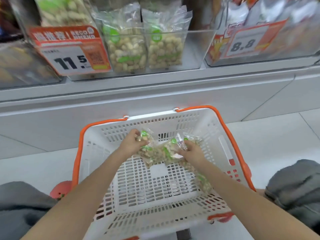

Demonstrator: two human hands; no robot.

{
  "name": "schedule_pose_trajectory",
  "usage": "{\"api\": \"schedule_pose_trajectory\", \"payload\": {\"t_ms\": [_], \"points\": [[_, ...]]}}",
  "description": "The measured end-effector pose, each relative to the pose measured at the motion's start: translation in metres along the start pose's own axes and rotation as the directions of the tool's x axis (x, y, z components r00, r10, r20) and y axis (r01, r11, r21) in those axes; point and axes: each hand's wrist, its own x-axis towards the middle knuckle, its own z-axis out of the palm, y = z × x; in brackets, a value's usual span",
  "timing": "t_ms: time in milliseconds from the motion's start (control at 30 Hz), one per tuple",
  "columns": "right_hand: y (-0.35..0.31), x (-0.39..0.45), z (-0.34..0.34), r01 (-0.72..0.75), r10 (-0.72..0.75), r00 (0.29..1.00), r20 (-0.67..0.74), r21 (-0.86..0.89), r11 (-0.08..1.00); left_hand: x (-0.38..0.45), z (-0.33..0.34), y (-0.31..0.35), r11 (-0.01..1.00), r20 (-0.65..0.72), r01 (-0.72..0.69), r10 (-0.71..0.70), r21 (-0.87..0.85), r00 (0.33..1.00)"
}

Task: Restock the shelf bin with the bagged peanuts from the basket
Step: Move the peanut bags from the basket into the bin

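A white basket (pixel 173 122) with orange handles stands on the floor below the shelf. Inside it lie clear bags of peanuts with green labels. My left hand (pixel 132 143) grips the top of one peanut bag (pixel 147 151) at the basket's far left. My right hand (pixel 192 151) grips another peanut bag (pixel 174 149) beside it. A further peanut bag (pixel 202 181) lies partly hidden under my right forearm. Up on the shelf, the clear bin (pixel 190 49) holds two upright peanut bags (pixel 128 49) behind the 11.5 price tag (pixel 72 54).
A neighbouring clear bin (pixel 259 58) at right carries an 8.8 tag and red-orange snack packs. More peanut bags (pixel 64 13) stand at upper left. My grey-clad knees (pixel 294 184) flank the basket. A white shelf ledge (pixel 155 87) runs between basket and bins.
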Motion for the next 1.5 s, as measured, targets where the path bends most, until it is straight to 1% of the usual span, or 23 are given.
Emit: {"api": "schedule_pose_trajectory", "payload": {"t_ms": [67,133,233,300,367,467,533,633,667,767,833,900,967,1067,1133,1200,1267,1300,1333,1400,1433,1467,1500], "points": [[-0.017,-0.018,-0.015,0.055,-0.050,0.994,0.098,-0.039,0.998,-0.020,-0.020,0.023,0.998,-0.011,-0.058,0.058,0.003,0.998],[-0.038,-0.033,-0.031,0.115,-0.087,0.975,0.203,-0.129,0.985,-0.043,-0.036,0.050,0.992,-0.027,-0.129,0.129,0.017,0.991],[-0.087,-0.055,-0.056,0.275,-0.202,0.932,0.301,-0.223,0.935,-0.079,-0.057,0.088,0.976,-0.045,-0.215,0.217,0.037,0.975],[-0.126,-0.072,-0.071,0.371,-0.296,0.905,0.304,-0.225,0.901,-0.104,-0.072,0.113,0.957,-0.043,-0.289,0.290,0.021,0.956],[-0.163,-0.090,-0.082,0.454,-0.385,0.871,0.305,-0.202,0.868,-0.130,-0.086,0.137,0.923,-0.083,-0.382,0.378,-0.043,0.922],[-0.204,-0.123,-0.091,0.589,-0.521,0.786,0.333,-0.152,0.793,-0.160,-0.102,0.158,0.868,-0.105,-0.461,0.449,-0.184,0.887],[-0.218,-0.142,-0.093,0.640,-0.578,0.741,0.343,-0.099,0.762,-0.168,-0.110,0.157,0.862,-0.074,-0.447,0.443,-0.241,0.893],[-0.224,-0.156,-0.089,0.681,-0.659,0.687,0.306,0.042,0.731,-0.167,-0.110,0.142,0.864,-0.049,-0.357,0.364,-0.355,0.930],[-0.225,-0.157,-0.085,0.701,-0.684,0.672,0.285,0.055,0.711,-0.163,-0.108,0.137,0.861,-0.061,-0.355,0.358,-0.364,0.932],[-0.227,-0.157,-0.072,0.752,-0.733,0.628,0.261,0.039,0.658,-0.154,-0.096,0.131,0.866,-0.102,-0.417,0.405,-0.275,0.909],[-0.227,-0.155,-0.070,0.743,-0.733,0.635,0.243,0.067,0.666,-0.153,-0.089,0.135,0.875,-0.076,-0.386,0.381,-0.292,0.921],[-0.226,-0.152,-0.071,0.733,-0.736,0.645,0.205,0.104,0.672,-0.156,-0.084,0.144,0.854,0.030,-0.294,0.338,-0.428,0.941],[-0.227,-0.149,-0.073,0.735,-0.748,0.645,0.153,0.142,0.663,-0.165,-0.084,0.155,0.802,0.110,-0.233,0.346,-0.550,0.932],[-0.228,-0.144,-0.073,0.754,-0.762,0.644,0.063,0.114,0.647,-0.168,-0.085,0.159,0.774,0.095,-0.296,0.415,-0.559,0.905],[-0.227,-0.144,-0.072,0.771,-0.774,0.632,0.037,0.072,0.633,-0.165,-0.083,0.158,0.805,0.078,-0.363,0.447,-0.470,0.891],[-0.226,-0.146,-0.070,0.799,-0.799,0.600,0.029,0.017,0.601,-0.164,-0.078,0.155,0.811,0.040,-0.398,0.457,-0.429,0.888],[-0.224,-0.148,-0.069,0.829,-0.830,0.558,0.011,-0.050,0.556,-0.166,-0.075,0.154,0.797,0.022,-0.403,0.461,-0.449,0.887],[-0.223,-0.149,-0.068,0.833,-0.834,0.551,-0.006,-0.063,0.550,-0.167,-0.075,0.154,0.789,0.022,-0.400,0.462,-0.467,0.886],[-0.223,-0.152,-0.067,0.822,-0.824,0.567,-0.020,-0.055,0.567,-0.166,-0.075,0.152,0.782,0.019,-0.399,0.464,-0.479,0.886],[-0.222,-0.154,-0.067,0.744,-0.744,0.668,-0.003,0.016,0.668,-0.168,-0.076,0.153,0.766,0.003,-0.413,0.476,-0.492,0.879],[-0.221,-0.153,-0.066,0.682,-0.686,0.726,0.045,0.081,0.727,-0.169,-0.076,0.154,0.756,-0.006,-0.427,0.489,-0.496,0.872],[-0.219,-0.152,-0.063,0.617,-0.637,0.762,0.117,0.166,0.769,-0.171,-0.076,0.155,0.748,-0.011,-0.441,0.502,-0.496,0.865],[-0.216,-0.150,-0.059,0.558,-0.605,0.772,0.193,0.250,0.791,-0.172,-0.074,0.155,0.748,-0.011,-0.448,0.509,-0.490,0.861]]}}
